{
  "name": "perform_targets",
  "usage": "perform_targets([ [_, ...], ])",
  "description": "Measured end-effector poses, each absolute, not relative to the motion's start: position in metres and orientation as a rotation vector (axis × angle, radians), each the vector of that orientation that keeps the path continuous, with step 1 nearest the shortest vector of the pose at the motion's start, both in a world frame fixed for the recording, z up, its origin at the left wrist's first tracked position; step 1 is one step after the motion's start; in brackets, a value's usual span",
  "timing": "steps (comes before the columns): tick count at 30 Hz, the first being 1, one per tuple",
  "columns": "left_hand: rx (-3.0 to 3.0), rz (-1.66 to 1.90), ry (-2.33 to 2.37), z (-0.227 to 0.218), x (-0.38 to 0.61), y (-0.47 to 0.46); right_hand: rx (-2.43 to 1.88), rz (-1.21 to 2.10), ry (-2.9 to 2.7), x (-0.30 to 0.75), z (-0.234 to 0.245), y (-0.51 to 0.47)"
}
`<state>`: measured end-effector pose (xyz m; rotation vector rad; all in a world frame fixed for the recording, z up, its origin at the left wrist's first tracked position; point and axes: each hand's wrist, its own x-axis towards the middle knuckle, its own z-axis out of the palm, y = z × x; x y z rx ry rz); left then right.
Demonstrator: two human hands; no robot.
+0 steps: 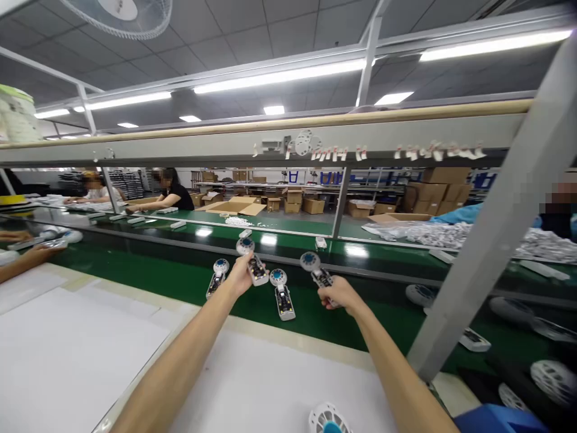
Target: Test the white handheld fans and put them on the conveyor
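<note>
My left hand (240, 277) is closed round the handle of a white handheld fan (258, 270), with its round grilled head pointing away from me. My right hand (339, 293) grips a second handheld fan (321, 276) by the lower end of its handle. Both handles are uncovered and show dark circuitry inside. Between my hands, a third fan (283, 302) lies on the green conveyor belt (180, 279), its head blue in the middle. Left of my left hand is another open fan (217, 279), partly hidden by my forearm.
A white worktop (270, 367) runs along my side, with a loose round fan grille (329, 418) at its near edge. A slanted metal post (487, 240) stands at the right. Another person's hands (42, 255) hold parts at the far left. White parts (451, 233) are heaped beyond the belt.
</note>
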<state>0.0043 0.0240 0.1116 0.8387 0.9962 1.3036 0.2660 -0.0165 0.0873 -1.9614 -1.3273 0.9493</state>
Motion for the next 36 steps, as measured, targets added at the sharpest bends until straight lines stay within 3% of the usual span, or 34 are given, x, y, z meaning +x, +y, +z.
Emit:
perform_targets([
  [8,0.921,1.423,0.521,0.178,-0.011,-0.049,-1.377,0.873,-1.166,0.245,0.150,-0.051],
  [19,0.926,1.288,0.415,0.190,-0.018,-0.081,-1.327,0.756,-1.139,0.234,0.165,-0.068],
  [29,1.149,1.607,0.601,0.207,-0.033,-0.122,-1.276,0.680,-1.081,0.230,0.178,-0.079],
  [36,1.074,1.384,0.669,0.190,-0.030,-0.100,-1.270,0.617,-1.067,0.232,0.176,-0.078],
])
